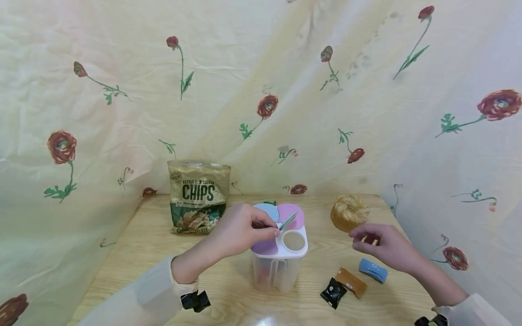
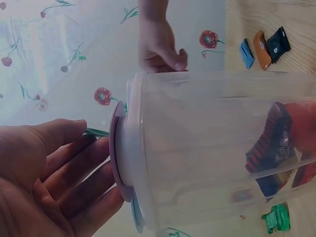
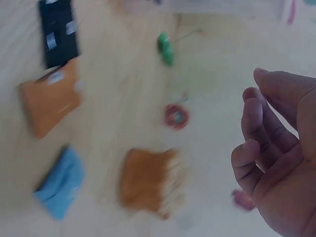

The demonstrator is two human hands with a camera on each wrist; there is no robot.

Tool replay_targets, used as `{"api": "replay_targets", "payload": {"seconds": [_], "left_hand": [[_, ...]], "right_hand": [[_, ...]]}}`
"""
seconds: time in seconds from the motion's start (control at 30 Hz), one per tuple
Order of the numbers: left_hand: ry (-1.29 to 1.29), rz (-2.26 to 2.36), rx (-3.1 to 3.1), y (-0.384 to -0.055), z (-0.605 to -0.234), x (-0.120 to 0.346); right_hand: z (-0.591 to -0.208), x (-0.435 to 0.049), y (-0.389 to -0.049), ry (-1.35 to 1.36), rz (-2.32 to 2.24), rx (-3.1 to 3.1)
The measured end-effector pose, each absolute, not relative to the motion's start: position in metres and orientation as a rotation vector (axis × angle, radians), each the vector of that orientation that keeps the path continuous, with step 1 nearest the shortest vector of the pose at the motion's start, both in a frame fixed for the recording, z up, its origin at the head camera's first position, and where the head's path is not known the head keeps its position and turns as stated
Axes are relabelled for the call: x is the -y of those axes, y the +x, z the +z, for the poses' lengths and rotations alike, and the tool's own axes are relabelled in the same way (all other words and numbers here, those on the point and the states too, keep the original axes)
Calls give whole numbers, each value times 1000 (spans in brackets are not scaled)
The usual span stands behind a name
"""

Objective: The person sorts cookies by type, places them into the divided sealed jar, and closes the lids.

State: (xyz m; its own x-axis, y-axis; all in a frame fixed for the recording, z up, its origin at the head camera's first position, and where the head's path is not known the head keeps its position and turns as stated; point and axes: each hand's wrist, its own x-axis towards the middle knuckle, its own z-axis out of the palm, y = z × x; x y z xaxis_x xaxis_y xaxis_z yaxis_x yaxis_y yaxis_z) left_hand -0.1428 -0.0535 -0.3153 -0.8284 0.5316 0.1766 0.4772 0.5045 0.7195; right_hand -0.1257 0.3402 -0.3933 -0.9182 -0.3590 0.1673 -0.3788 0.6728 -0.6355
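Observation:
My left hand (image 1: 240, 228) pinches a thin pale-green lid (image 1: 288, 220) between thumb and fingertips, tilted above a clear plastic container (image 1: 285, 274). The container's white top carries a blue lid (image 1: 267, 211), a pink lid (image 1: 294, 210) and a purple lid (image 1: 264, 247); its front-right round opening (image 1: 293, 241) is uncovered. Dark and red wrapped packets (image 2: 276, 140) show through the wall in the left wrist view. Off to the right, my right hand (image 1: 383, 244) hovers above the table with loosely bent fingers and holds nothing.
Below the right hand lie a blue packet (image 1: 373, 270), an orange-brown packet (image 1: 351, 282) and a black packet (image 1: 333, 293). A bread roll (image 1: 348, 213) sits behind it. At the back left stands a chips bag (image 1: 199, 199). A small green object (image 2: 277, 218) is behind the container.

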Motion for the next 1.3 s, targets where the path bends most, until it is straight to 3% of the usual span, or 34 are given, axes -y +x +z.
{"api": "replay_targets", "payload": {"seconds": [0.6, 1.3], "left_hand": [[892, 1257, -2654, -143, -316, 54], [885, 1247, -2651, -142, -314, 54]], "right_hand": [[-473, -415, -126, 361, 1042, 3096], [-503, -414, -143, 205, 863, 3265]]}}
